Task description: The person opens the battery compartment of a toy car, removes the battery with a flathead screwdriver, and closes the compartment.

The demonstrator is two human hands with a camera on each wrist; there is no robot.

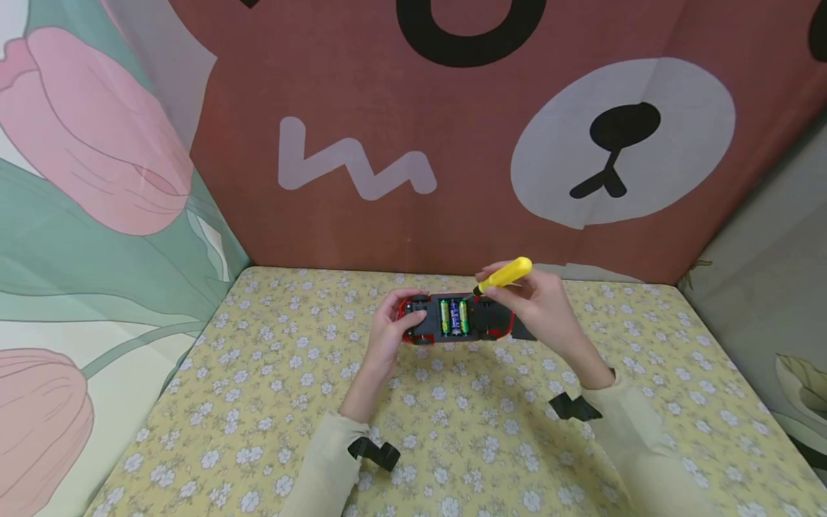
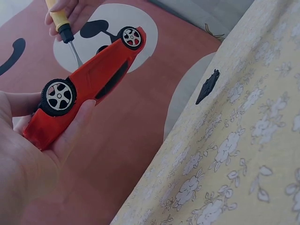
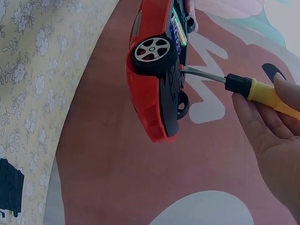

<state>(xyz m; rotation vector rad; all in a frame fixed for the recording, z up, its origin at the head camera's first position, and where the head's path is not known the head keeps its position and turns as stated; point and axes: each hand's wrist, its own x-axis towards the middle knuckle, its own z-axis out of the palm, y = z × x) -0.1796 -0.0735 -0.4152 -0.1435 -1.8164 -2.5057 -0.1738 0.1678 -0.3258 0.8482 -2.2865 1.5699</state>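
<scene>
1. The left hand [image 1: 386, 332] grips one end of the red toy car [image 2: 96, 77] above the table [image 1: 258, 402].
2. The right hand [image 1: 545, 305] pinches a yellow-handled screwdriver [image 1: 508, 274], its tip at the car's underside.
3. Three batteries [image 1: 455, 317] show there; a black panel [image 2: 207, 87] lies on the table.

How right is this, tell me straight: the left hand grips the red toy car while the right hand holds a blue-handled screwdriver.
The colour is wrong: the screwdriver is yellow-handled, as the head view shows. The left hand does grip the red toy car, and the right hand holds the screwdriver.
</scene>
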